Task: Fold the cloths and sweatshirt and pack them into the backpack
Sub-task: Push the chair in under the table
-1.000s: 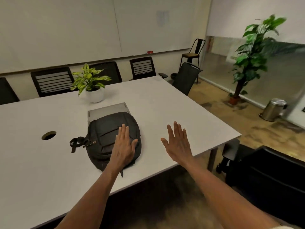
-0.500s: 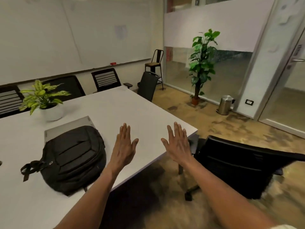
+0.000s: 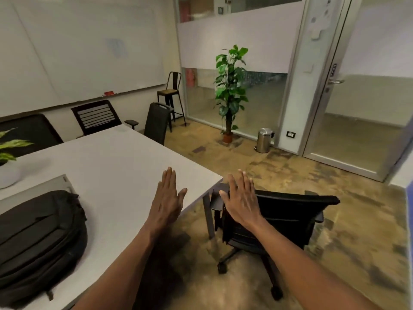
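- Surface [image 3: 116, 162] first: white and wide, it fills the left half of your view, and its near right corner ends just beside your hands.
- Your backpack [image 3: 40, 238], black, lies flat on the surface at the lower left, with a grey flat panel [image 3: 33, 186] showing from under its far edge.
- Your left hand [image 3: 167, 202] hovers over the surface near that corner, fingers straight and together, thumb out, holding nothing.
- Your right hand [image 3: 241, 200] is held out past the surface edge, above a black office chair [image 3: 286, 215], fingers straight and slightly spread, holding nothing.
- Neither hand touches the backpack; the left hand is well apart from it.
- A white pot with a green leafy plant [image 3: 9, 162] stands on the surface at the far left edge of view.
- Black chairs [image 3: 96, 115] line the far side of the surface below a long whiteboard [image 3: 78, 52], with a small red item [image 3: 109, 93] on its ledge.
- A tall metal stool [image 3: 172, 95] stands in the corner, beside a glass partition with a frosted band.
- A tall potted plant [image 3: 230, 90] and a steel pedal bin [image 3: 264, 139] stand on the mottled floor by the glass, next to a door with a lever handle [image 3: 335, 81].
- No writing or brand mark is sharp enough for you to read.
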`<state>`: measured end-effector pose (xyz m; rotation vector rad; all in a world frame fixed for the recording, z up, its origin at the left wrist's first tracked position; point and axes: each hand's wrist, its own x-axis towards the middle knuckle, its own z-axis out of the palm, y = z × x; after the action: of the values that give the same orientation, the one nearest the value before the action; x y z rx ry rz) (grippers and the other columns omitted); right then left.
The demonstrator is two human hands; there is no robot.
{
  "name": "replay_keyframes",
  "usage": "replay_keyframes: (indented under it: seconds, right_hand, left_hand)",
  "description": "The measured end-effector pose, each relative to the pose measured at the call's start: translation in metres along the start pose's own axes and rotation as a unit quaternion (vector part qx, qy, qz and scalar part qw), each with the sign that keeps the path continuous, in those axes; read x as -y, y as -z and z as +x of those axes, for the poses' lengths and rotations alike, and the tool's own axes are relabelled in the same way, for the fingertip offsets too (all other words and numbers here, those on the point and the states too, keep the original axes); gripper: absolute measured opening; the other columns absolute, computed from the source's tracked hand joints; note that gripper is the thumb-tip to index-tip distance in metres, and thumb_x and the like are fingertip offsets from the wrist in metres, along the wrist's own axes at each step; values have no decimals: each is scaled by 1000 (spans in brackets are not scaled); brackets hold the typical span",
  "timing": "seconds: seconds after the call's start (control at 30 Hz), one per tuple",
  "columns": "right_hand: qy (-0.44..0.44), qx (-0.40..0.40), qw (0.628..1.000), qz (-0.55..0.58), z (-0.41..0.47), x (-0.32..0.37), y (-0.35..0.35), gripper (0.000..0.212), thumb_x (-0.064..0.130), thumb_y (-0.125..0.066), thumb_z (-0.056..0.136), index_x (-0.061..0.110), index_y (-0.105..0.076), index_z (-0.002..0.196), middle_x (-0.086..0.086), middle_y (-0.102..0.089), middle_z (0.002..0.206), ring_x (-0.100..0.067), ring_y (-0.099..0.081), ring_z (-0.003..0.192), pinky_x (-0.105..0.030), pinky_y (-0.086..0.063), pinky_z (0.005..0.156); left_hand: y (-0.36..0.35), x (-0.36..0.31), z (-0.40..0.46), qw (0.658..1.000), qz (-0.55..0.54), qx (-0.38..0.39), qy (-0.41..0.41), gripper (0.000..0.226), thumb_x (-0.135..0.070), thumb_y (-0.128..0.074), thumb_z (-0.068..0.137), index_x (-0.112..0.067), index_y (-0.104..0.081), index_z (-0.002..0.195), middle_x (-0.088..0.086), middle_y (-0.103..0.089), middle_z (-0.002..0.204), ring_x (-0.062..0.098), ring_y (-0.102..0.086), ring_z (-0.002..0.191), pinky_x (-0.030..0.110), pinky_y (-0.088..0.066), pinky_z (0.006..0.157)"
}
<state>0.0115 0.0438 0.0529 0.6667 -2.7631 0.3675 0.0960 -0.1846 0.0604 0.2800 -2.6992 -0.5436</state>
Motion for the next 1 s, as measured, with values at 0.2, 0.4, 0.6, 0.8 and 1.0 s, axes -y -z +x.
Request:
replay_keyframes:
  seconds: [0.2,0.4,0.6,0.8,1.0]
  right_hand:
    - [-34,-11,999,-16,-2,-70,10,69,56,-27,99,11,-22,152,-24,-16,159,-39,-13,148,-51,-13,121]
    - [-79,-9,996,-32,-9,-122,16,69,54,-30,99,10,-24,152,-26,-17,158,-40,-14,147,-51,-12,120]
    - [-133,9,990,-41,-10,-156,8,66,55,-29,99,14,-23,150,-23,-16,159,-39,-11,148,-51,-13,121]
    - [-181,9,982,-49,0,-177,3,66,54,-28,100,13,-23,150,-24,-17,159,-39,-12,148,-51,-12,121]
    - [-220,8,974,-56,17,-196,1,72,59,-24,98,13,-23,152,-21,-14,160,-36,-11,149,-50,-9,121]
  left_hand:
    - [-43,-51,30,999,-11,10,-30,67,-47,-26,103,-17,4,155,-4,15,162,11,13,149,39,-1,123]
    - [-79,-87,50,997,-16,31,-65,68,-51,-24,102,-18,4,156,-7,18,159,9,15,148,32,4,120]
    - [-101,-113,73,993,-26,48,-105,67,-48,-24,103,-13,-3,156,1,5,163,12,10,148,29,5,118]
    - [-123,-120,113,986,-33,68,-147,69,-48,-27,101,-11,-7,155,3,2,163,14,6,149,36,-5,123]
    - [-142,-130,148,978,-38,86,-186,80,-61,-23,97,-10,-5,155,2,7,162,14,10,149,35,-3,123]
